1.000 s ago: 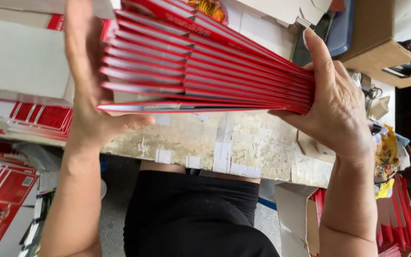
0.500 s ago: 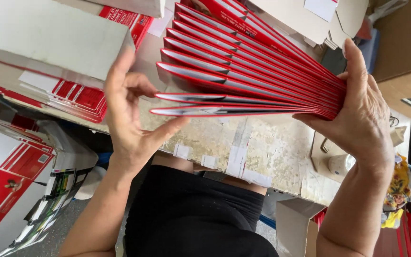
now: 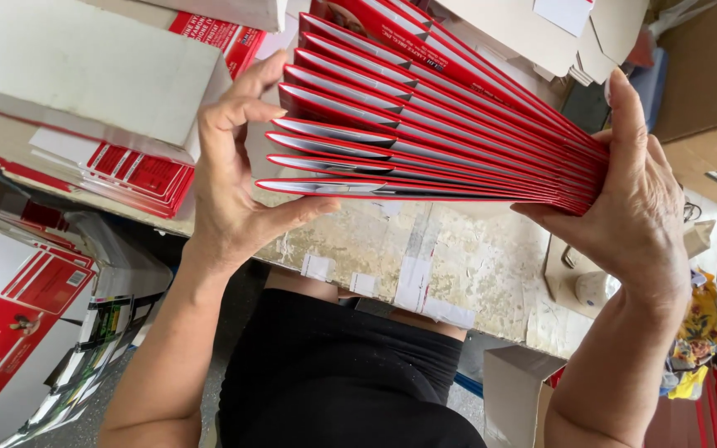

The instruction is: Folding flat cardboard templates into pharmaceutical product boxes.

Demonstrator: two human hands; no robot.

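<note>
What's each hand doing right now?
Left hand: open, thumb under the fanned red flat cartons, fingers at their free ends.
Right hand: shut on the cartons' bunched end.

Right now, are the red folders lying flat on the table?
No, the red folders are fanned out in the air, pinched by the right hand while the left hand spreads their loose ends.

My left hand [image 3: 230, 187] is raised, palm toward me, fingers curled loosely, thumb stretched out to the right and pressing upward. My right hand [image 3: 632, 216] is up too, clamped in a pinch with the fingers extended upward and the thumb underneath. Both forearms rise bare from below, elbows out of view.
</note>
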